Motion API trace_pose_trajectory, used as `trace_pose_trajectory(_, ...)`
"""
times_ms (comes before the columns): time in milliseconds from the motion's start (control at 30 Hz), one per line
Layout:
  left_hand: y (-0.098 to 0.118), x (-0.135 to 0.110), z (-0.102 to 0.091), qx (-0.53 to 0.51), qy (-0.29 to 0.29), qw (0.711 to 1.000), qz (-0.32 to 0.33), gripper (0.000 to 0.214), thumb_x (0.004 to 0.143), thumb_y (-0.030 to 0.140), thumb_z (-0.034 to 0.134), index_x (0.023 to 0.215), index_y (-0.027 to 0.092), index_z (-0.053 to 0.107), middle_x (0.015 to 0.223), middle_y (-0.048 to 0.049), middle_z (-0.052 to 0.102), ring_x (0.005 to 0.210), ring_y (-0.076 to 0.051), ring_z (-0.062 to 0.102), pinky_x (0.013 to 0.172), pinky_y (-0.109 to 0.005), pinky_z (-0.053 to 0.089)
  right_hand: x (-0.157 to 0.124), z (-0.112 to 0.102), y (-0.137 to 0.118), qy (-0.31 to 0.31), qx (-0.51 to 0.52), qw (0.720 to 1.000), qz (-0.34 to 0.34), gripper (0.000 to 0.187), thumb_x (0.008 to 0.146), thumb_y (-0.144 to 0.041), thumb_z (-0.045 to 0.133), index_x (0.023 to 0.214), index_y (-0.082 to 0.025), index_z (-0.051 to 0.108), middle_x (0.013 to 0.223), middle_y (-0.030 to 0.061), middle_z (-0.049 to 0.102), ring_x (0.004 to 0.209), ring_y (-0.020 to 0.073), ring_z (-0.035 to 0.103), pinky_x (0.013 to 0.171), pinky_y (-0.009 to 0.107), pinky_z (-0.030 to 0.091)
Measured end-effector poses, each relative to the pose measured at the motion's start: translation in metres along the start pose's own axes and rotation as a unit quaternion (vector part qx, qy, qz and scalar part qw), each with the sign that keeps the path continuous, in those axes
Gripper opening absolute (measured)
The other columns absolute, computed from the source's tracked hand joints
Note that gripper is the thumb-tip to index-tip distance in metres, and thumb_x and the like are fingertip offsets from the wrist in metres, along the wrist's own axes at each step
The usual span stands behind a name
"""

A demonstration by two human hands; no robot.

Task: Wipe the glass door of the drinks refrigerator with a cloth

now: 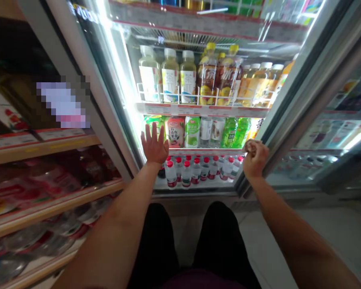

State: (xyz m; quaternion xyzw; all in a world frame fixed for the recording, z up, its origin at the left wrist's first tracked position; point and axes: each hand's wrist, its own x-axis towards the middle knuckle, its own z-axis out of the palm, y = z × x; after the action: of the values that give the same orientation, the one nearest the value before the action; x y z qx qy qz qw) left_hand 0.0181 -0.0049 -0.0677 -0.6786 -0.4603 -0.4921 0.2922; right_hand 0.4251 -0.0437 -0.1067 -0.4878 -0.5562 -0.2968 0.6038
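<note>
I face an open drinks fridge. My left hand is stretched out flat with fingers spread, reaching toward the middle shelf, just left of a pink-labelled bottle and in front of a green bottle. It holds nothing. My right hand is curled closed at the fridge's right side, against the edge of the glass door; whether anything small is inside the fingers I cannot make out. Below both hands stand several red-capped water bottles.
Tea bottles fill the upper fridge shelf behind a wire rail. An open glass door stands at the left. Wooden shelves with bottled goods run along the left. My dark-clothed knees are below, over a pale floor.
</note>
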Motion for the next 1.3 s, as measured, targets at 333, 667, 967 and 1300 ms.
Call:
trace_pose_trajectory(333, 0.007, 0.004, -0.005, -0.041, -0.016, 0.998, -0.049, 0.059, 0.099, 0.048, 0.043, 0.148, 0.017, 0.052, 0.16, -0.0142, 0.038, 0.156, -0.029, 0.008, 0.127, -0.054, 0.001, -0.019, 0.009, -0.055, -0.12, 0.068, 0.981, -0.136, 0.029, 0.097, -0.021, 0.052, 0.123, -0.023, 0.067, 0.113, 0.0128, 0.064, 0.11, 0.0262, 0.062, 0.095, 0.046, 0.054)
trace_pose_trajectory(667, 0.005, 0.003, -0.004, -0.059, -0.027, 0.997, -0.052, 0.058, 0.1, 0.049, 0.043, 0.149, 0.019, 0.051, 0.161, -0.0131, 0.037, 0.156, -0.029, 0.01, 0.127, -0.054, -0.001, 0.004, 0.039, -0.121, -0.126, 0.112, 0.964, -0.207, 0.032, 0.098, -0.013, 0.052, 0.121, -0.023, 0.071, 0.113, 0.011, 0.066, 0.112, 0.0243, 0.061, 0.101, 0.044, 0.053)
trace_pose_trajectory(967, 0.003, 0.0, -0.002, -0.047, -0.025, 0.998, -0.025, 0.055, 0.099, 0.037, 0.044, 0.15, 0.018, 0.049, 0.162, -0.0127, 0.034, 0.156, -0.028, 0.006, 0.127, -0.056, -0.002, 0.024, 0.063, -0.171, -0.093, 0.134, 0.967, -0.197, 0.033, 0.099, -0.015, 0.052, 0.123, -0.024, 0.072, 0.118, 0.0101, 0.067, 0.116, 0.0249, 0.058, 0.106, 0.042, 0.051)
trace_pose_trajectory(1300, 0.001, -0.001, -0.003, -0.066, -0.028, 0.997, -0.023, 0.056, 0.102, 0.042, 0.042, 0.152, 0.018, 0.048, 0.163, -0.0138, 0.032, 0.156, -0.028, 0.005, 0.128, -0.054, -0.005, -0.003, 0.077, -0.193, -0.209, 0.143, 0.916, -0.311, 0.031, 0.101, -0.018, 0.052, 0.126, -0.023, 0.069, 0.121, 0.0067, 0.07, 0.117, 0.023, 0.059, 0.105, 0.04, 0.048)
